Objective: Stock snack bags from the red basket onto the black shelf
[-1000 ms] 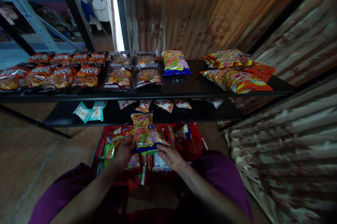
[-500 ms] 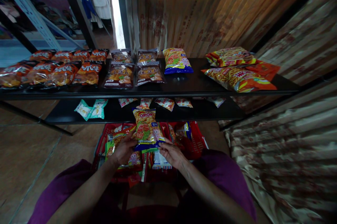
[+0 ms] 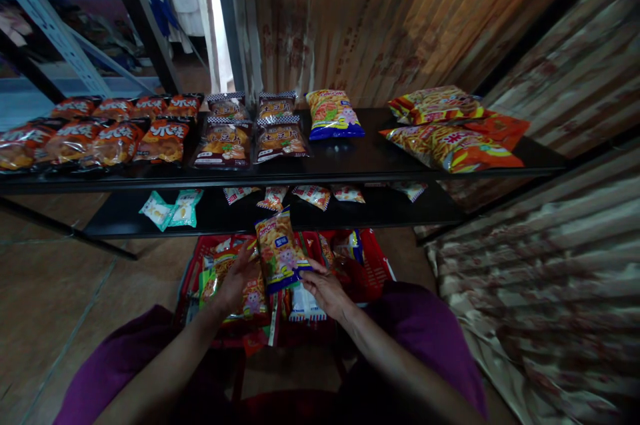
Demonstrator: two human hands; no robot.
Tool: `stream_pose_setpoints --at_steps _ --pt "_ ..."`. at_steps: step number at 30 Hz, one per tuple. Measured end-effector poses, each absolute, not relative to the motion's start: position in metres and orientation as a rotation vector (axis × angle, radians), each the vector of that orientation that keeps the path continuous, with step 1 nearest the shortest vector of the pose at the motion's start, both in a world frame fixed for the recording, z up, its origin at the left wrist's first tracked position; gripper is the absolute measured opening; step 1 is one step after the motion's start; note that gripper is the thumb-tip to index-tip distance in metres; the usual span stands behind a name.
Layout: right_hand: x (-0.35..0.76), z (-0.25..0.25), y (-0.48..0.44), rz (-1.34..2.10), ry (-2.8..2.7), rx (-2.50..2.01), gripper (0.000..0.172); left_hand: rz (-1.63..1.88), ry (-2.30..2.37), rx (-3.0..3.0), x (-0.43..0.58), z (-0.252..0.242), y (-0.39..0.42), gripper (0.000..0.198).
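Where the upper shelf [image 3: 370, 157] begins at left, orange packs [image 3: 161, 141] lie in two rows of four, big pale characters on each, not surely legible; on the lower shelf [image 3: 220, 210] beneath, two teal packs [image 3: 185, 208], print too small to read. Next along, four brown packs [image 3: 223, 142] with checkered top bands, lettered 土豆片. Left hand [image 3: 236, 282] loosely spread beside the left edge of a snack bag [image 3: 277, 248]; contact cannot be told. Bag tilted, above the red basket [image 3: 384, 266] and its jumble of packets [image 3: 255, 300]; blue label seems to read 蟹味, pink cartoon animal below. Right hand [image 3: 325, 288] pinches the lower right corner. Farther right, a second bag [image 3: 334, 114], blue-edged, brand print blurred; then noodle bags [image 3: 465, 147], lettering partly turned away. Both shelves black, faintly glossy. Room, left to right: tan floor [image 3: 55, 278] with pale joints, pale-blue rack [image 3: 50, 22], hanging white clothes [image 3: 187, 5], brown pleated curtain [image 3: 330, 32] behind the shelf, patterned curtain [image 3: 550, 265] down the right side. Light dim.
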State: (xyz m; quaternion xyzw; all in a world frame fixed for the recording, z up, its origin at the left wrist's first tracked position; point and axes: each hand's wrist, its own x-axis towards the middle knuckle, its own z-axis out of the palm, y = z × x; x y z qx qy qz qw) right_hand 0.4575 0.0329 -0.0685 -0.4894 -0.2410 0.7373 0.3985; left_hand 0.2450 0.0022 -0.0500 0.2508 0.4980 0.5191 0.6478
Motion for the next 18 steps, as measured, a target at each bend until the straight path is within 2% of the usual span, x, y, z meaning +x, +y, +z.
stream_pose_setpoints --at_steps 3,7,9,13,18 --pt "0.459 -0.071 0.026 1.61 -1.224 -1.184 0.031 1.14 1.071 0.547 0.253 -0.041 0.002 0.063" --pt "0.459 -0.068 0.011 1.15 -2.097 -0.951 0.046 1.088 1.014 0.397 0.265 -0.041 0.005 0.058" --pt "0.458 -0.066 0.005 0.949 -2.399 -0.888 0.049 1.096 1.064 0.322 0.266 -0.046 0.006 0.053" --pt "0.451 -0.071 -0.006 0.641 -2.666 -0.818 0.036 1.036 1.187 0.193 0.26 -0.055 0.007 0.048" --pt "0.439 -0.076 -0.02 0.595 -2.725 -0.707 0.024 0.989 1.301 0.096 0.26 -0.058 0.009 0.045"
